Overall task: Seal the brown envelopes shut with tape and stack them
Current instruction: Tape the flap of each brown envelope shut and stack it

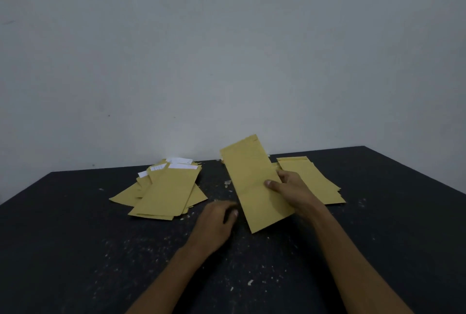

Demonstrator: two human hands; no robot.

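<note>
My right hand pinches one brown envelope mid-table, left hand loosely curled, empty; next I'd judge stacking it on the pile toward the right edge.

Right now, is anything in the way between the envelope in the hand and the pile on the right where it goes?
Nothing visible blocks it. The right hand holds the envelope just left of the right pile, with only its own fingers between.
</note>
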